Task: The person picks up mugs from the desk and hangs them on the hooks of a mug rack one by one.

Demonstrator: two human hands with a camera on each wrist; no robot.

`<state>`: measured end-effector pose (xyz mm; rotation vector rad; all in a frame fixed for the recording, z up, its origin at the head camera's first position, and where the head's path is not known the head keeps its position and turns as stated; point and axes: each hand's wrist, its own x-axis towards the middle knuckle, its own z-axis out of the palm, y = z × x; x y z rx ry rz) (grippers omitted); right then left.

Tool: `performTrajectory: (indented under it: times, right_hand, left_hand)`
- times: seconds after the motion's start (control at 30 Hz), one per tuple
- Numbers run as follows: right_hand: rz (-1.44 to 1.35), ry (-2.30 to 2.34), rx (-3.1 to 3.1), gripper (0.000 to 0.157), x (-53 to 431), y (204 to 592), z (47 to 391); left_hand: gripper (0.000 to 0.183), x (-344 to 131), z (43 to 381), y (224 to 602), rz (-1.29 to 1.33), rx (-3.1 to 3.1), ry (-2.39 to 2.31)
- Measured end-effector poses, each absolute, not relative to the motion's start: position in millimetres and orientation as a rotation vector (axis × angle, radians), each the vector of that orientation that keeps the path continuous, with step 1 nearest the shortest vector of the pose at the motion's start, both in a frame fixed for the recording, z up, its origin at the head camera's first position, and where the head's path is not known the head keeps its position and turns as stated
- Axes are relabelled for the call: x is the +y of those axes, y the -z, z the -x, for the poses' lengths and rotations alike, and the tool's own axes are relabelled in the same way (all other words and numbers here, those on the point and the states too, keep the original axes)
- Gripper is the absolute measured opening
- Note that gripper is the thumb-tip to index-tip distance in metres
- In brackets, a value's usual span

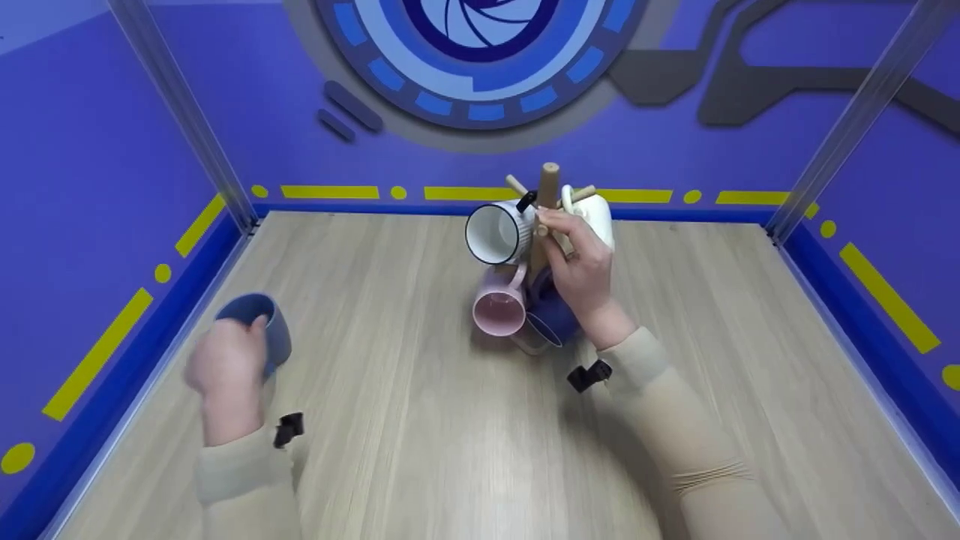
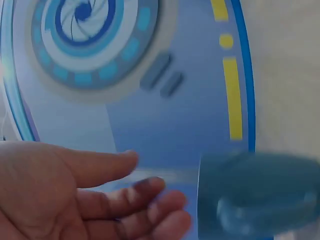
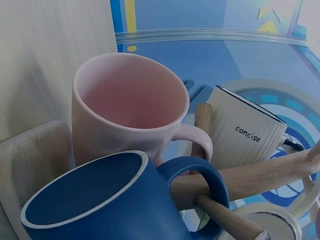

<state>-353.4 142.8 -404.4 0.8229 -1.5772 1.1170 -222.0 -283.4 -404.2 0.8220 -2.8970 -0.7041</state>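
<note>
A wooden mug tree (image 1: pixel 550 184) stands at the back, and my right hand (image 1: pixel 581 262) pinches it, with thumb and fingers around a peg. Hanging on it are a white black-rimmed mug (image 1: pixel 493 234), a pink mug (image 1: pixel 499 311), a dark blue mug (image 3: pixel 100 200) and a white mug (image 1: pixel 598 217). In the right wrist view, a peg (image 3: pixel 230 217) passes through the dark blue mug's handle. At the left, my left hand (image 1: pixel 229 356), blurred, is beside a blue-grey mug (image 1: pixel 277 334). The left wrist view shows its relaxed fingers (image 2: pixel 170 220) apart from that mug (image 2: pixel 260 185).
A wood-grain table (image 1: pixel 397 420) lies under everything. Blue panels with yellow marks enclose it at the back (image 1: pixel 420 161) and both sides. The mug tree's wooden base (image 3: pixel 37 155) sits below the hanging mugs.
</note>
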Motion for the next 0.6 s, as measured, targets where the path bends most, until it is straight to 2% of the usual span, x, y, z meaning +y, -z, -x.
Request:
performTrajectory:
  times: [0.1,0.2,0.33,0.4,0.53,0.6]
  right_hand:
    - [-0.825,-1.119,-1.572,0.019,143,404,353]
    - [-0.827,-1.128,-1.562,0.019,144,404,353]
    - [-0.821,-1.134,-1.561,0.019,144,404,354]
    - [-0.818,-1.129,-1.565,0.019,144,404,354]
    - [-0.818,-1.123,-1.569,0.019,143,404,354]
    - [-0.823,-1.123,-1.567,0.020,143,404,353]
  left_hand:
    - [0.058,-305,215,408,-0.933,-3.025,0.711]
    - [0.058,-314,214,417,-0.930,-3.095,0.758]
    - [0.072,-315,219,432,-0.859,-3.111,0.841]
    - [0.068,-314,222,436,-0.832,-3.120,0.858]
    - [0.049,-315,224,437,-0.791,-3.149,0.840]
    - [0.046,-316,224,435,-0.794,-3.142,0.821]
